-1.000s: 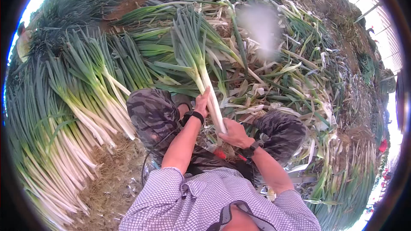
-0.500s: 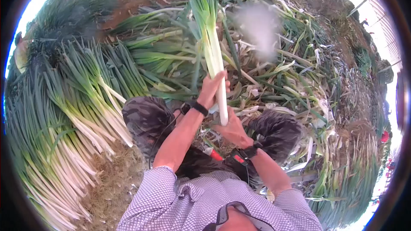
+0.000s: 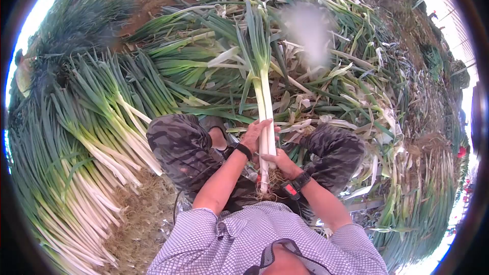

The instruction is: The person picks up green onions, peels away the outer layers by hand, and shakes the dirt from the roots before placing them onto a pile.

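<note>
Two long green onions (image 3: 263, 103) with white stalks and green tops lie together in my hands, roots toward my lap and leaves pointing away. My left hand (image 3: 254, 136) is wrapped round the stalks at mid-length. Lower down, near the roots (image 3: 277, 179), my right hand (image 3: 283, 164) is closed on the same stalks, its thumb across them. Part of the fingers of both hands is hidden behind the stalks.
Rows of green onions (image 3: 97, 155) lie on the left, roots toward me. Loose leaves and peelings (image 3: 351, 86) cover the ground ahead and to the right. More onions (image 3: 423, 193) are heaped at far right. My bent knees (image 3: 175, 145) flank my hands.
The onions have come down toward my lap, both hands moving with them. Their roots and two separate stalks now show. My knees are spread wider.
</note>
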Available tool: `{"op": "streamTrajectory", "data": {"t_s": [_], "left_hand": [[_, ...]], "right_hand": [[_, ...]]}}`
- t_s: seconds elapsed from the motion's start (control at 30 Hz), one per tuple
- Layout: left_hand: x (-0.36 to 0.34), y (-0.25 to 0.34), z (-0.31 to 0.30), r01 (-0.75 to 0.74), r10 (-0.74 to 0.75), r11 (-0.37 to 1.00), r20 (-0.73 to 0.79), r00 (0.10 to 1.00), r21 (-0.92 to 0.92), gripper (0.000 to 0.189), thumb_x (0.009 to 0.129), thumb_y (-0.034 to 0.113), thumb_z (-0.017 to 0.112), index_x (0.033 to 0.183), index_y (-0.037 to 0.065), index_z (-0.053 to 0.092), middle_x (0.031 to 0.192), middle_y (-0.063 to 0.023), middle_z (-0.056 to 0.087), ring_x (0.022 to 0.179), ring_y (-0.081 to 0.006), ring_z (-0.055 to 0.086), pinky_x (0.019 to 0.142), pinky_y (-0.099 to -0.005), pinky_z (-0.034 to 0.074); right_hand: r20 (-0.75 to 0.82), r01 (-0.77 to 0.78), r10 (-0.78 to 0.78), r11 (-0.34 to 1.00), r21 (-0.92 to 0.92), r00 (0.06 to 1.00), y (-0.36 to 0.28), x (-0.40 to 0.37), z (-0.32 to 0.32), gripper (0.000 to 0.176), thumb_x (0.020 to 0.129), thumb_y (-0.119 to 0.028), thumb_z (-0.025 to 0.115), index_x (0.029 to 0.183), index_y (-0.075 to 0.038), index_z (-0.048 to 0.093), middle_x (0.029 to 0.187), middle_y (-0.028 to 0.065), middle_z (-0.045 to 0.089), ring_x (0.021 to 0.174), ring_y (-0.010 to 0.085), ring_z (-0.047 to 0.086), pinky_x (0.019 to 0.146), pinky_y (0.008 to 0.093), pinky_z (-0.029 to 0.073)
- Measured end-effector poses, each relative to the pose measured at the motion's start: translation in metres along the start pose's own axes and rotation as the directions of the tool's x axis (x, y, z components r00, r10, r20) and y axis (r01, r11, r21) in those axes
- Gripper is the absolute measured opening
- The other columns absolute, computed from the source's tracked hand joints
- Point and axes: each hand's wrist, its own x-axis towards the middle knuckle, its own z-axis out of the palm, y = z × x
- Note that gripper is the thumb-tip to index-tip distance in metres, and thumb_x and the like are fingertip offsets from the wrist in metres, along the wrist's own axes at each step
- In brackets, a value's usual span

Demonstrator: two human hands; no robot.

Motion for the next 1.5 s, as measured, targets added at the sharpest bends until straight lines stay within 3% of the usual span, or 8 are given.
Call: {"op": "streamTrajectory", "data": {"t_s": [0.3, 0.43, 0.63, 0.77, 0.9, 1.0, 1.23, 1.5], "left_hand": [[0.01, -0.019, -0.014, -0.124, 0.271, 0.791, -0.161, 0.949, 0.599, 0.031, 0.085, 0.015, 0.071, 0.105, -0.003, 0.056, 0.083, -0.0111, 0.066, 0.066, -0.018, 0.066, 0.058, -0.0322, 0.056], [0.025, -0.045, -0.02, 0.008, 0.435, 0.528, -0.279, 0.856, 0.849, 0.052, 0.076, 0.025, 0.07, 0.114, -0.006, 0.051, 0.093, -0.0235, 0.069, 0.084, -0.0396, 0.069, 0.076, -0.0465, 0.055], [0.004, -0.02, -0.003, 0.141, 0.323, 0.482, -0.325, 0.889, 0.865, 0.064, 0.078, 0.03, 0.07, 0.123, -0.007, 0.043, 0.104, -0.0291, 0.065, 0.097, -0.043, 0.065, 0.087, -0.0468, 0.05], [0.008, -0.024, -0.015, 0.057, 0.286, 0.618, -0.291, 0.913, 0.784, 0.058, 0.081, 0.027, 0.069, 0.123, -0.005, 0.045, 0.097, -0.0215, 0.067, 0.086, -0.0349, 0.069, 0.076, -0.0436, 0.054], [0.016, -0.025, -0.023, -0.015, 0.096, 0.926, -0.197, 0.976, 0.377, 0.031, 0.089, 0.019, 0.065, 0.111, -0.001, 0.057, 0.085, -0.0121, 0.067, 0.069, -0.0221, 0.07, 0.059, -0.035, 0.056], [0.011, -0.012, -0.016, 0.044, 0.005, 0.965, -0.186, 0.982, 0.258, 0.026, 0.094, 0.02, 0.06, 0.105, -0.003, 0.059, 0.084, -0.0127, 0.068, 0.064, -0.0212, 0.069, 0.059, -0.0356, 0.06], [0.001, -0.006, -0.019, 0.134, -0.12, 0.99, 0.227, 0.966, -0.045, 0.052, 0.1, 0.038, 0.04, 0.122, -0.005, 0.059, 0.093, -0.0138, 0.07, 0.08, -0.0231, 0.07, 0.068, -0.0406, 0.062], [-0.006, -0.005, -0.019, 0.161, -0.112, 0.972, 0.266, 0.957, -0.172, 0.056, 0.1, 0.038, 0.035, 0.132, -0.005, 0.051, 0.12, -0.0203, 0.064, 0.097, -0.0296, 0.068, 0.078, -0.0493, 0.061]], "right_hand": [[-0.327, 0.0, -0.384, 0.648, -0.762, 0.863, -0.083, 0.046, -0.058, 0.051, 0.083, -0.044, 0.075, 0.098, 0.003, 0.065, 0.097, 0.0189, 0.069, 0.09, 0.0215, 0.065, 0.078, 0.0366, 0.053], [-0.397, -0.093, -0.495, 0.531, -0.842, 0.773, -0.151, 0.119, -0.042, 0.062, 0.078, -0.046, 0.077, 0.114, 0.001, 0.06, 0.103, 0.0239, 0.067, 0.094, 0.0368, 0.067, 0.084, 0.0442, 0.053], [0.114, -0.031, -0.407, -0.333, -0.943, 0.906, -0.171, 0.195, -0.039, 0.065, 0.079, -0.03, 0.075, 0.135, -0.011, 0.049, 0.114, 0.0212, 0.06, 0.104, 0.0374, 0.064, 0.089, 0.0469, 0.052], [0.041, -0.034, -0.279, -0.261, -0.965, 0.959, -0.173, 0.219, -0.051, 0.043, 0.078, -0.022, 0.073, 0.118, -0.008, 0.064, 0.101, 0.0207, 0.068, 0.097, 0.0375, 0.067, 0.085, 0.0462, 0.055], [0.034, 0.01, 0.046, 0.446, -0.895, 0.998, -0.173, 0.157, -0.042, 0.027, 0.086, -0.011, 0.068, 0.11, 0.0, 0.067, 0.096, 0.0167, 0.072, 0.081, 0.0219, 0.072, 0.072, 0.0363, 0.059], [0.088, 0.223, -0.243, 0.609, -0.761, 0.966, -0.192, 0.084, -0.021, 0.021, 0.09, -0.007, 0.065, 0.109, 0.001, 0.067, 0.091, 0.0115, 0.072, 0.078, 0.0151, 0.071, 0.071, 0.031, 0.059], [-0.637, 0.794, -0.767, 0.435, -0.425, 0.079, -0.274, -0.04, -0.144, 0.019, 0.094, -0.014, 0.062, 0.107, 0.0, 0.064, 0.097, 0.0113, 0.07, 0.074, 0.0193, 0.068, 0.078, 0.0332, 0.058], [-0.339, 0.22, -0.54, 0.724, -0.654, 0.771, -0.15, 0.035, -0.097, 0.023, 0.093, -0.015, 0.064, 0.109, 0.001, 0.066, 0.092, 0.0103, 0.071, 0.069, 0.0146, 0.068, 0.052, 0.0254, 0.053]]}}
